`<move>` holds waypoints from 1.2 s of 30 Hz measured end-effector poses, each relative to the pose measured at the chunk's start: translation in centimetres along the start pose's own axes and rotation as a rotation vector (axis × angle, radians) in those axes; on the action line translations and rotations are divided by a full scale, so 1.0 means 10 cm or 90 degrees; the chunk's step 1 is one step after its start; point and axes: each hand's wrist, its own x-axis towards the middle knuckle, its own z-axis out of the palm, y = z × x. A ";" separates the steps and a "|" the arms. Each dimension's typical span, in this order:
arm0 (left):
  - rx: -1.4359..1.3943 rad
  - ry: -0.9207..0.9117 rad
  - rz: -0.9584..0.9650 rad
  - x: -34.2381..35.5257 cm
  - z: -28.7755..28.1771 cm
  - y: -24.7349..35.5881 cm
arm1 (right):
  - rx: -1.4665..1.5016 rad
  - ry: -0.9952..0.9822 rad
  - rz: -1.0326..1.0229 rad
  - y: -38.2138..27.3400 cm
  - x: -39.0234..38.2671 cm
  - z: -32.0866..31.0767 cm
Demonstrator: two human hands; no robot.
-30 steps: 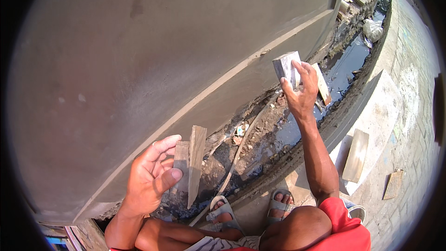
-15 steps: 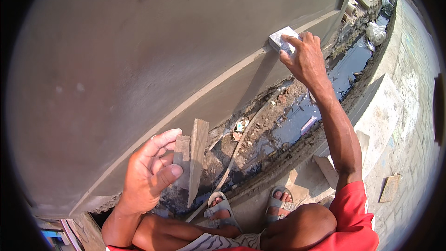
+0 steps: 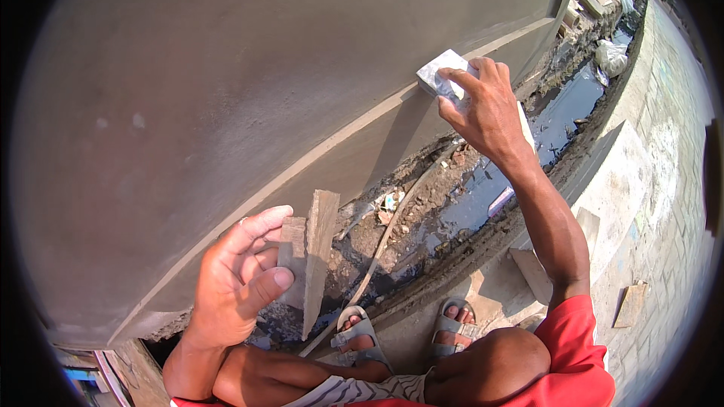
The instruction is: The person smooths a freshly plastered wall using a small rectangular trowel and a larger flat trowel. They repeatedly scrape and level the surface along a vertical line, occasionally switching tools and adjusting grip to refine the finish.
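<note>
My right hand (image 3: 486,105) grips a whitish-grey rectangular block (image 3: 443,69), its fingers bent over the top and side. The block rests against the grey plastered wall (image 3: 188,120), at a narrow raised band (image 3: 339,139) that runs along it. My left hand (image 3: 241,275) is half curled, thumb and fingers apart, beside two upright wooden pieces. The thumb overlaps the shorter wooden piece (image 3: 294,245); I cannot tell whether it touches. Just right of it leans the longer, pointed wooden piece (image 3: 321,252).
A ditch with dark water (image 3: 483,200) and rubble follows the wall's foot. My sandalled feet (image 3: 358,335) stand on its near edge. On the right are a pale concrete slab (image 3: 615,188), paving and a loose wood scrap (image 3: 630,304). A white plastic bag (image 3: 611,56) lies farther up.
My right hand has slid the block a short way left and down along the raised band. My left hand has hardly shifted beside the wooden pieces.
</note>
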 end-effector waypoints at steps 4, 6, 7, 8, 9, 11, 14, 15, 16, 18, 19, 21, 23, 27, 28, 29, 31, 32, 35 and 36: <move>-0.025 -0.001 0.005 0.02 -0.02 -0.03 | -0.026 0.011 -0.029 0.05 0.01 0.12; -0.013 0.017 0.004 0.02 -0.02 -0.02 | -0.064 -0.008 0.000 0.12 0.11 0.07; -0.007 0.026 0.005 0.01 -0.02 -0.01 | -0.057 -0.022 0.015 0.16 0.13 0.04; -0.006 0.031 0.003 -0.01 -0.03 0.00 | -0.051 -0.037 0.030 0.21 0.14 0.04; -0.007 0.032 0.003 -0.03 -0.02 0.01 | -0.067 -0.025 0.036 0.29 0.16 0.03; -0.003 0.034 0.004 -0.07 -0.02 0.03 | -0.103 -0.001 0.051 0.50 0.23 0.00; 0.010 0.038 0.021 -0.11 -0.02 0.03 | -0.139 0.023 0.136 1.14 0.42 -0.15; 0.017 0.040 0.030 -0.14 -0.05 0.01 | -0.136 0.045 0.145 1.17 0.49 -0.23; 0.024 0.040 0.040 -0.15 -0.06 0.00 | -0.134 0.067 0.153 1.18 0.52 -0.28; 0.011 0.036 0.031 -0.16 -0.06 0.02 | 0.034 0.059 0.197 1.06 0.49 -0.34; 0.005 0.034 0.023 -0.16 -0.06 0.02 | 0.037 0.047 0.187 0.94 0.45 -0.33; 0.002 0.030 0.024 -0.15 -0.05 0.01 | 0.023 0.040 0.145 0.86 0.42 -0.23; 0.001 0.028 0.025 -0.14 -0.05 0.01 | 0.001 0.022 0.134 0.78 0.32 -0.10; 0.006 0.024 0.042 -0.13 -0.06 -0.02 | -0.008 0.003 0.048 0.41 0.17 -0.02; 0.012 0.025 0.047 -0.13 -0.06 -0.02 | 0.013 -0.001 0.026 0.28 0.15 -0.01; 0.009 0.018 0.045 -0.11 -0.04 -0.01 | 0.019 -0.018 0.011 0.10 0.09 0.01; 0.006 0.008 0.040 -0.09 -0.02 0.01 | 0.045 -0.031 -0.030 -0.31 -0.06 0.13; 0.004 0.008 0.034 -0.07 0.02 0.03 | 0.054 -0.025 -0.053 -0.46 -0.13 0.18; 0.003 -0.006 0.024 -0.03 0.12 0.07 | 0.196 -0.118 -0.100 -0.73 -0.23 0.10; 0.007 -0.013 0.030 -0.03 0.13 0.06 | 0.242 -0.154 -0.106 -0.77 -0.23 0.05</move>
